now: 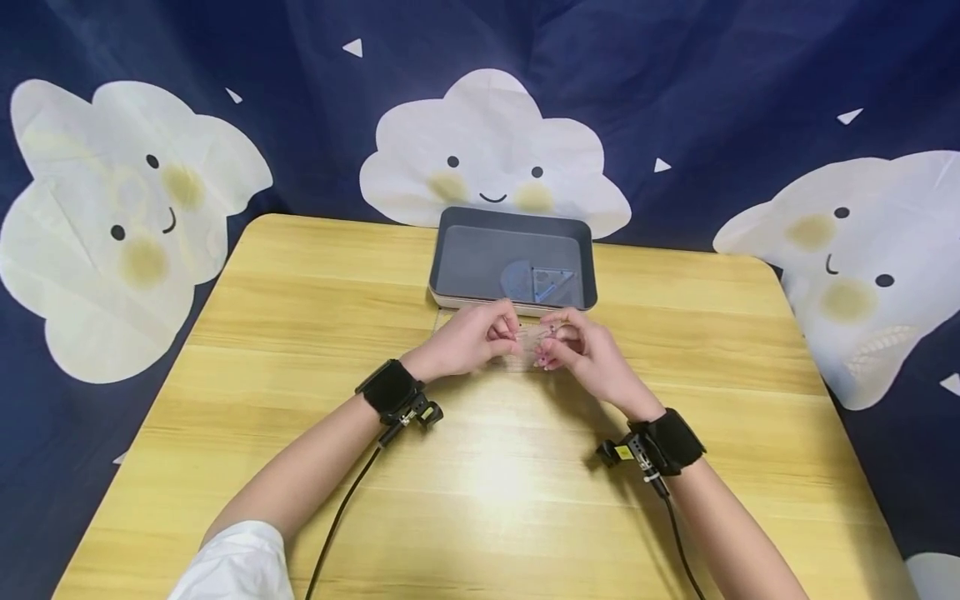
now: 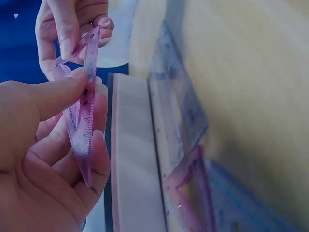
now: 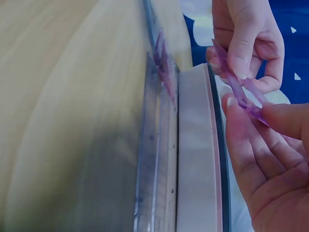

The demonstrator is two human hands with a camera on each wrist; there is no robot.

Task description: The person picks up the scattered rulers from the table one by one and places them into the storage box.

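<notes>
Both hands hold one clear pink set square [image 2: 91, 104] between them, raised in front of the tray's near side. My left hand [image 1: 476, 337] pinches it between thumb and fingers, its long pointed corner lying over the fingers. At the opposite end, my right hand [image 1: 585, 350] pinches the set square [image 3: 234, 84] with thumb and fingertips. Below the hands, by the tray's near wall, are a clear bluish set square [image 2: 161, 72], another pink piece [image 2: 207, 193] with an angled cutout and a clear blue piece [image 2: 241, 205]. In the head view the hands partly cover these.
A dark grey tray [image 1: 472, 258] stands at the table's back edge. In it lie a blue protractor [image 1: 516, 279] and a blue set square [image 1: 536, 285]. A clear straight-edged strip [image 3: 149, 164] runs along the tray's outer wall. Behind hangs a navy cloth [image 1: 315, 150] with clouds.
</notes>
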